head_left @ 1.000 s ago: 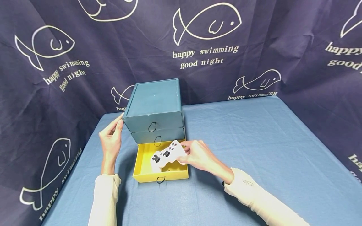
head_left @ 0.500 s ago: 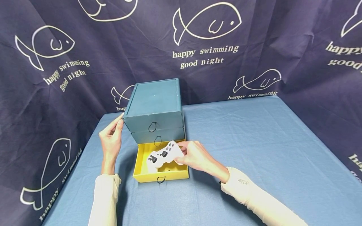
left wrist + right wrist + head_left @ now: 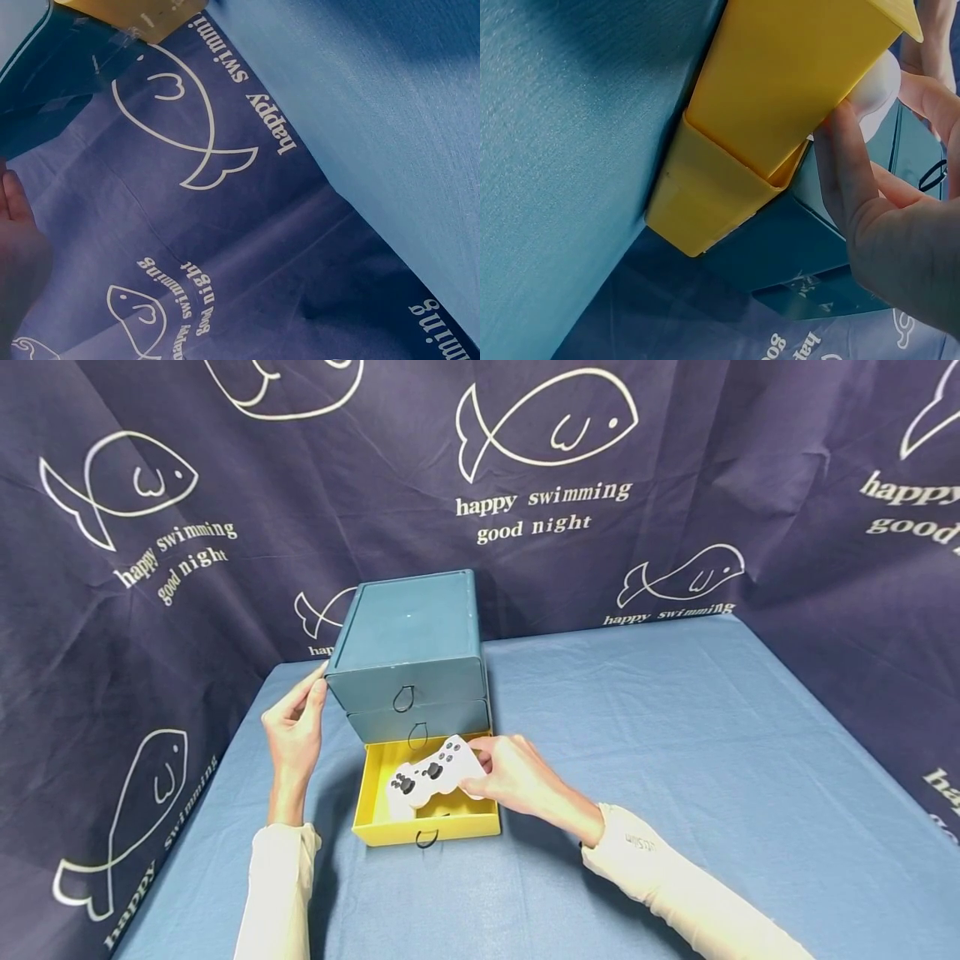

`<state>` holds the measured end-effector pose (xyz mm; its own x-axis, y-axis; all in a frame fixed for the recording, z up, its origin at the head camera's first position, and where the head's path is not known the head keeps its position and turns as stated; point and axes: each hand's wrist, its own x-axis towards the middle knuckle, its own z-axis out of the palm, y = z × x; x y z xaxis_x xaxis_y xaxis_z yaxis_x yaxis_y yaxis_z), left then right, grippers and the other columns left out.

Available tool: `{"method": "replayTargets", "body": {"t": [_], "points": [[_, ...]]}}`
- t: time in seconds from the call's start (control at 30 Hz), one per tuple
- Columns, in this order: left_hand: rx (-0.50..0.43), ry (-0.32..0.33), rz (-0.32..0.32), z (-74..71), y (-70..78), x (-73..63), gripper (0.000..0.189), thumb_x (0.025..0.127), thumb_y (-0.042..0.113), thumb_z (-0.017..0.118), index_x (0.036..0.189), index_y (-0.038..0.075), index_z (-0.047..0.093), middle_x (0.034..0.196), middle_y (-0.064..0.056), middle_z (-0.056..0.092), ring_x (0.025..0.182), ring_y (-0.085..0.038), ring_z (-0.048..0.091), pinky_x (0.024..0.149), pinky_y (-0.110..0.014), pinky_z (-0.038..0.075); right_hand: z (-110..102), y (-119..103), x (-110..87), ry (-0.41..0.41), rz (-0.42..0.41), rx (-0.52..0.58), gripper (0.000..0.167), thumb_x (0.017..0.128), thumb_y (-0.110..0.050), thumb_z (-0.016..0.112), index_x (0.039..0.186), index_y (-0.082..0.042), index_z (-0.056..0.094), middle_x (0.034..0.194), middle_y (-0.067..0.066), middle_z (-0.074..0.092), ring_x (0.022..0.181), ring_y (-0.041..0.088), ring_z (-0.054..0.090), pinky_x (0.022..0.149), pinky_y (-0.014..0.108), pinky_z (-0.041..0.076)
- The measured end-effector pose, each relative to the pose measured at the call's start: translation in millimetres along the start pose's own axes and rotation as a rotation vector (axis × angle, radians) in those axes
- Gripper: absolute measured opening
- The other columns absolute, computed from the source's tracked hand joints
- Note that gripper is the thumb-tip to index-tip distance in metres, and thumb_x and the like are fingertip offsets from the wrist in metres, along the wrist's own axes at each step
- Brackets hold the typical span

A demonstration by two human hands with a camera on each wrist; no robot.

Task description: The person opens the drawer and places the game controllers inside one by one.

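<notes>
A white game controller with black thumbsticks lies tilted over the pulled-out yellow drawer, its left grip down inside the drawer. My right hand pinches the controller's right grip, thumb on the near side and fingers beyond. In the right wrist view, the fingers pass beside the drawer's outer wall, around the white grip. The blue drawer cabinet stands above the yellow drawer. At its left front edge, my left hand touches the side with extended fingers. The left wrist view shows only part of that hand.
Two blue drawers with black loop pulls are closed above the yellow one. The yellow drawer has a similar loop on its front. A blue cloth covers the table; a dark fish-print curtain hangs behind and at both sides.
My right hand has carried the controller slightly left and a little lower over the yellow drawer. The left hand stays at the cabinet's edge.
</notes>
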<state>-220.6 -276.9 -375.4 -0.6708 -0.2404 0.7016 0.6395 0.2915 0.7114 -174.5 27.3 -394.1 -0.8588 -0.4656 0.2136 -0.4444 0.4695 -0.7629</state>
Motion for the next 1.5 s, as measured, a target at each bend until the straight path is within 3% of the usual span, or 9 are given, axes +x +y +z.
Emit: {"method": "replayTargets", "body": {"t": [0.37, 0.6, 0.8, 1.0, 1.1, 1.23, 1.4, 1.5], "points": [[0.002, 0.009, 0.010, 0.7, -2.2, 0.4, 0.026, 0.099, -0.005, 0.065, 0.124, -0.006, 0.072, 0.118, -0.009, 0.074, 0.100, -0.007, 0.071, 0.090, -0.022, 0.050, 2, -2, -0.3, 0.005, -0.003, -0.044, 0.029, 0.081, -0.008, 0.083, 0.108, -0.002, 0.075, 0.081, 0.005, 0.075, 0.062, 0.005, 0.062, 0.054, 0.024, 0.051], [0.006, 0.008, 0.006, 0.5, -2.2, 0.3, 0.026, 0.099, -0.003, 0.066, 0.124, -0.003, 0.073, 0.118, -0.008, 0.075, 0.101, -0.007, 0.071, 0.091, -0.022, 0.050, 4, 0, -0.6, 0.049, -0.068, -0.127, 0.024, 0.083, -0.007, 0.079, 0.103, 0.005, 0.072, 0.067, -0.002, 0.058, 0.055, 0.003, 0.042, 0.051, 0.021, 0.037], [0.009, 0.002, 0.004, 0.6, -0.4, 0.2, 0.026, 0.099, -0.003, 0.066, 0.124, -0.005, 0.072, 0.118, -0.010, 0.074, 0.100, -0.006, 0.070, 0.090, -0.021, 0.050, 5, 1, -2.0, 0.069, -0.106, -0.123, 0.026, 0.086, -0.007, 0.075, 0.108, 0.008, 0.074, 0.076, 0.001, 0.067, 0.064, 0.007, 0.057, 0.062, 0.023, 0.051], [0.023, 0.004, 0.001, 0.4, 0.5, 0.1, 0.027, 0.100, -0.002, 0.067, 0.125, -0.003, 0.073, 0.119, -0.010, 0.074, 0.101, -0.006, 0.070, 0.090, -0.021, 0.050, 5, -1, -6.2, 0.078, -0.136, -0.095, 0.022, 0.088, -0.005, 0.074, 0.108, 0.004, 0.075, 0.090, 0.006, 0.074, 0.081, 0.018, 0.069, 0.074, 0.031, 0.057], [0.023, 0.005, 0.002, 0.4, -1.2, 0.1, 0.027, 0.099, -0.002, 0.066, 0.125, -0.003, 0.073, 0.120, -0.013, 0.073, 0.101, -0.006, 0.070, 0.090, -0.021, 0.050, 6, -2, -10.2, 0.103, -0.190, -0.071, 0.022, 0.089, -0.004, 0.072, 0.109, 0.003, 0.075, 0.093, 0.006, 0.074, 0.083, 0.019, 0.070, 0.075, 0.034, 0.058], [0.025, 0.007, 0.001, 0.3, -2.9, 0.2, 0.027, 0.099, -0.003, 0.066, 0.126, -0.003, 0.073, 0.120, -0.013, 0.073, 0.102, -0.006, 0.070, 0.091, -0.021, 0.050, 11, -1, -19.2, 0.174, -0.326, -0.018, 0.021, 0.089, -0.005, 0.073, 0.109, 0.002, 0.076, 0.095, 0.004, 0.074, 0.084, 0.017, 0.069, 0.074, 0.035, 0.058], [0.018, 0.010, -0.002, 0.2, -2.4, -0.2, 0.027, 0.099, -0.002, 0.066, 0.126, -0.002, 0.073, 0.120, -0.011, 0.074, 0.102, -0.007, 0.070, 0.091, -0.021, 0.050, 22, -1, -31.7, 0.231, -0.524, 0.030, 0.022, 0.087, -0.001, 0.077, 0.108, -0.001, 0.075, 0.095, 0.003, 0.073, 0.084, 0.014, 0.069, 0.076, 0.028, 0.057], [0.009, 0.010, -0.004, 0.4, -1.6, -0.3, 0.027, 0.099, -0.002, 0.067, 0.126, -0.001, 0.073, 0.120, -0.011, 0.074, 0.102, -0.008, 0.071, 0.091, -0.022, 0.051, 28, 0, -37.1, 0.217, -0.583, 0.047, 0.022, 0.086, 0.000, 0.077, 0.107, -0.004, 0.075, 0.094, 0.001, 0.073, 0.086, 0.012, 0.069, 0.079, 0.022, 0.055]]}}
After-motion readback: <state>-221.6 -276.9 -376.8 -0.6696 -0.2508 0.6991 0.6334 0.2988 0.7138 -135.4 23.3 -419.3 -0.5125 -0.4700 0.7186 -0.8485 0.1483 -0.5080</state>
